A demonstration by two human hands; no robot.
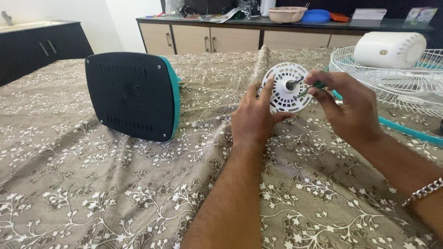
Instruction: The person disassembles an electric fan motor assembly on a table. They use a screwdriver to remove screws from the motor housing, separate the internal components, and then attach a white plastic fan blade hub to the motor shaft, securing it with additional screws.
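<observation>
My left hand [251,117] grips a round white slotted fan motor plate [282,90], holding it upright over the patterned bedspread. A short metal shaft sticks out of its middle. My right hand [348,108] holds a small green-handled screwdriver [310,87] with its tip against the face of the plate. A metal chain bracelet [424,190] sits on my right wrist.
A fan base [131,94], black underside with a teal rim, lies tipped on its side at the left. A white wire fan guard [392,83] with a teal ring lies at the right, a white motor housing [387,48] on it. Cabinets with clutter stand behind.
</observation>
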